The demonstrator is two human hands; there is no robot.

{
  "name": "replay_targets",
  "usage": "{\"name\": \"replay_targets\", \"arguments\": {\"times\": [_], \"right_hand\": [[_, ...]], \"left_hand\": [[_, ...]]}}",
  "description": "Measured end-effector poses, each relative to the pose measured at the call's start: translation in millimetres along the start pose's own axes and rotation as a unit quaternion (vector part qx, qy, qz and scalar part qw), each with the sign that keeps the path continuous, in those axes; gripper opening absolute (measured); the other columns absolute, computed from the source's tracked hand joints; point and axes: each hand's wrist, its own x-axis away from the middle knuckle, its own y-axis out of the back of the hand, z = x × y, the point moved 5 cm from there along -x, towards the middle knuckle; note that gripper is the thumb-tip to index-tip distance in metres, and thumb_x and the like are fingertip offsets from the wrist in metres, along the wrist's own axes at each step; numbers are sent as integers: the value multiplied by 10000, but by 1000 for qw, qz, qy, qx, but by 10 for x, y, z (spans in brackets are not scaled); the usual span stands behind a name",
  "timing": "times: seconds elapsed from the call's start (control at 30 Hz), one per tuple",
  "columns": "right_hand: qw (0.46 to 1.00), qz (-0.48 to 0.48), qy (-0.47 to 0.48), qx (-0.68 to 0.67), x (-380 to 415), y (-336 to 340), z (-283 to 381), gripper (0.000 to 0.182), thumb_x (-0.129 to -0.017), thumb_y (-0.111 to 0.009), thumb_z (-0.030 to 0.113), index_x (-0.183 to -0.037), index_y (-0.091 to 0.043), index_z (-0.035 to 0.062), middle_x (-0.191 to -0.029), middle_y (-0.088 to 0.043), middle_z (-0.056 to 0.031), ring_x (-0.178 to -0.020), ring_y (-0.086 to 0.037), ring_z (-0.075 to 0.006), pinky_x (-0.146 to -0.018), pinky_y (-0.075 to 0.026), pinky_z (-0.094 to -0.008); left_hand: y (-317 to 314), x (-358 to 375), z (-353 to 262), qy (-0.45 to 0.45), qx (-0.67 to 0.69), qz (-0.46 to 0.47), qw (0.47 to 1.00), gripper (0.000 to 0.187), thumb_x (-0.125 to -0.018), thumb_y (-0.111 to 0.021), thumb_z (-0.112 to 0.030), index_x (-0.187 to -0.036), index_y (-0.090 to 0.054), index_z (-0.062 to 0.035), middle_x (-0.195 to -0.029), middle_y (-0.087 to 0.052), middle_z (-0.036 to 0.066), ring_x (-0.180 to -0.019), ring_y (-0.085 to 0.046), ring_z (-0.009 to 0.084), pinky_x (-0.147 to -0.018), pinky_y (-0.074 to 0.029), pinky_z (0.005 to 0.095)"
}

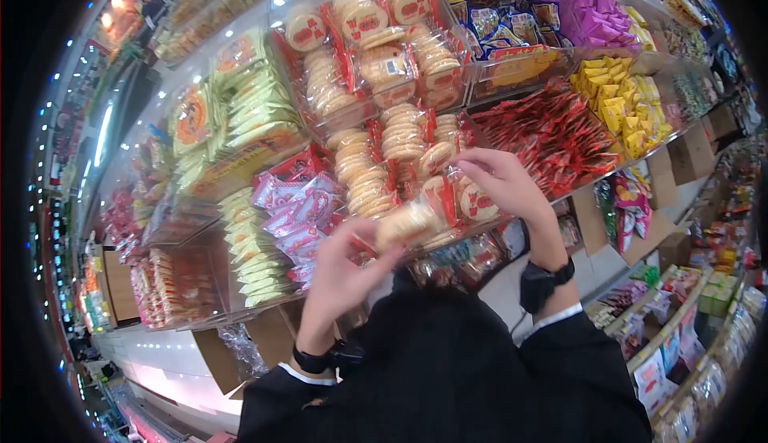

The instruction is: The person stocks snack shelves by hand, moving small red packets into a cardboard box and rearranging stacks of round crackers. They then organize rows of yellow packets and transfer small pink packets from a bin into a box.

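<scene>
Near the front edge of the display, my left hand [350, 263] is closed on a clear packet of round crackers [408, 223], which is tilted and slightly blurred. My right hand [504, 183] reaches in from the right, its thumb and fingertips pinched at the edge of a cracker packet in the bin. Whether it grips that packet is too small to tell. Beneath both hands lie rows of round crackers [364, 173] in clear and red wrappers. More cracker packets [384, 63] fill the bin behind.
Purple-white packets [300, 211] and pale green packets [260, 123] lie left. Red packets [552, 135] and yellow packets [620, 103] fill bins right. Clear plastic dividers separate the bins. Cardboard boxes [592, 215] stand below the display.
</scene>
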Motion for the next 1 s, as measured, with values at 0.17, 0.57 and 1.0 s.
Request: {"name": "replay_targets", "arguments": {"times": [0.17, 0.57, 1.0], "right_hand": [[908, 36, -25, 417, -293, -362, -153, 297, -836, -711, 250, -1001, -705, 3, -959, -695, -208, -963, -650, -373, -856, -517, -427], [938, 8, 150, 312, 164, -436, 88, 254, -727, -825, 112, -949, -731, 33, -923, -683, -121, -880, -675, -283, -767, -544, -370], [981, 110, 56, 148, 217, -240, 0, 261, -850, -666, 13, -1110, -689, 19, -1027, -713, -159, -935, -696, -240, -809, -533, -352]], "left_hand": [[341, -345, -84, 5, 194, -47, 980, 314, -843, -760, -40, -1103, -586, -12, -1061, -679, 65, -962, -649, 136, -859, -512, 295], [-244, -714, -39, -202, -188, 48, 960, 283, -851, -706, -47, -1115, -612, -5, -1048, -675, 182, -984, -678, 308, -824, -538, 370], [-540, -762, 89, -142, -261, 147, 944, 199, -904, -608, -135, -1057, -516, -47, -855, -668, 207, -891, -643, 418, -1036, -422, 517]]}}
